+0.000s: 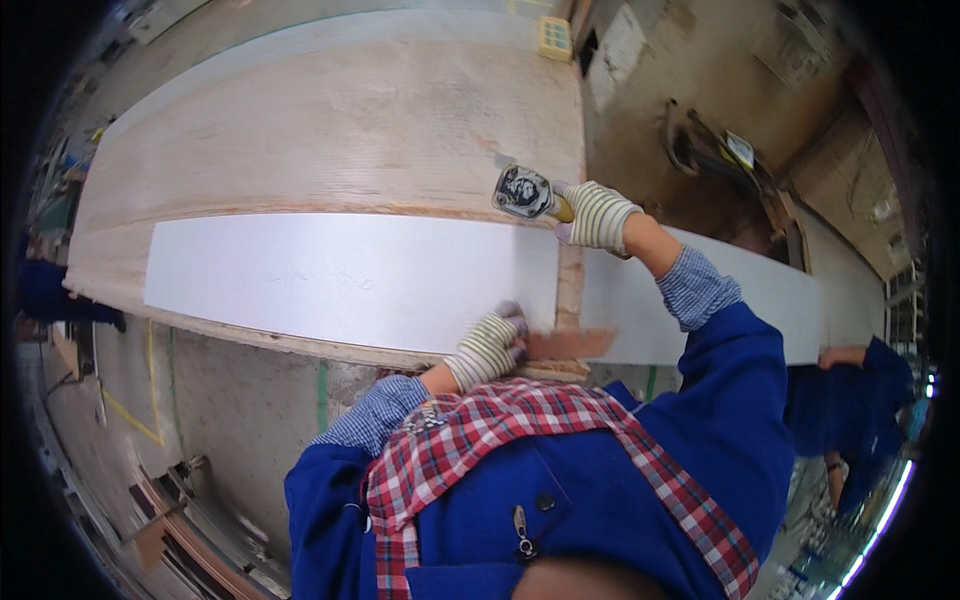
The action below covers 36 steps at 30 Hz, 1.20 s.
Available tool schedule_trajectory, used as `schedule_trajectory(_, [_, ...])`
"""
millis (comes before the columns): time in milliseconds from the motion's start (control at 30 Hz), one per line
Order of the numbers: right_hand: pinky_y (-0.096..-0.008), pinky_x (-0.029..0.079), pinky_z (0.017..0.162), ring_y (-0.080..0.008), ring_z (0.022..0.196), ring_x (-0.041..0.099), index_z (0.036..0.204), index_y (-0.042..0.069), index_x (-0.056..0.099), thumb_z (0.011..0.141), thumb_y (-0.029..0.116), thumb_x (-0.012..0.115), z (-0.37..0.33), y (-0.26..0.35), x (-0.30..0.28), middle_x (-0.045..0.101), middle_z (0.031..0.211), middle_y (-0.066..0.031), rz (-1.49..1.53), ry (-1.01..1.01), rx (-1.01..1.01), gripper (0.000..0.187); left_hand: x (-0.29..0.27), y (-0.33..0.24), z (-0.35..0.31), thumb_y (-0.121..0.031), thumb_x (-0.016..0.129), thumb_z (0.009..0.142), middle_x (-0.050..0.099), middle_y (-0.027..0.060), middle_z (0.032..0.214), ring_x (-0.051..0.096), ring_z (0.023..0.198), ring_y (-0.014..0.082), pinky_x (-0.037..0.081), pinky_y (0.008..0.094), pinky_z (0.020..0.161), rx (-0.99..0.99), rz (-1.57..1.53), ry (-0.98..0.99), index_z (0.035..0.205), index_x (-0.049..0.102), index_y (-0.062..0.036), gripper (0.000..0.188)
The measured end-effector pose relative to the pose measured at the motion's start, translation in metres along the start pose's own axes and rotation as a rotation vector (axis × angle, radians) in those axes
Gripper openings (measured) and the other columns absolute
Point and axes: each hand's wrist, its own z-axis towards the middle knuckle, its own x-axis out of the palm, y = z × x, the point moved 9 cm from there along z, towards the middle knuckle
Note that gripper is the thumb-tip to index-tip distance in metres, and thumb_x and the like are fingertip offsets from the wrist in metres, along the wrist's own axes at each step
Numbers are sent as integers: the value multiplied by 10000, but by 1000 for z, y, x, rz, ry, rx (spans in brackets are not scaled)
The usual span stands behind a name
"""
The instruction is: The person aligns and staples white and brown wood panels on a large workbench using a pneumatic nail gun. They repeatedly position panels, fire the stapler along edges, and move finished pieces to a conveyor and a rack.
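Observation:
My right hand, in a striped work glove, grips what looks like a nail gun with a worn, square grey head and a yellow handle. The tool is above the far edge of a long white panel, close to its right end. Down at the near edge, my left hand, gloved alike, is closed at the left end of a reddish-brown wooden strip. This strip crosses the gap between the white panel and a second white panel on the right. Some left fingers are hidden.
A wide wooden worktable lies beneath the left panel, with a yellow box at its far corner. A co-worker's hand is at the right panel's end. Another person stands far left. Metal parts lie beyond the right panel.

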Motion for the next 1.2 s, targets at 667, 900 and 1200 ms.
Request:
schedule_trajectory(667, [-467,421,917,-376,1052,531,1223,70,506,753,222,639,83,-29,49,557,1132,-183,-154,-816,-143,511,-192,205,-116,-2,697,762,589,127,1021,617,917,251,545,378,823,-523,-1400,-1343,1079,484,45,384])
schedule_trajectory(900, [-452,399,945,-401,1067,519,1243,13,482,828,277,576,-54,-62,139,557,1157,-223,104,-788,223,501,-254,271,-45,-118,678,820,614,112,989,600,935,214,522,298,799,-494,-1286,-1084,1172,506,72,435])
schedule_trajectory(1200, [-403,463,664,-301,710,583,1021,-4,619,851,415,619,-97,-23,215,617,773,-177,-47,-809,169,453,-448,316,-234,-279,647,808,577,157,867,579,841,344,485,443,763,-808,206,-1158,805,569,-67,225])
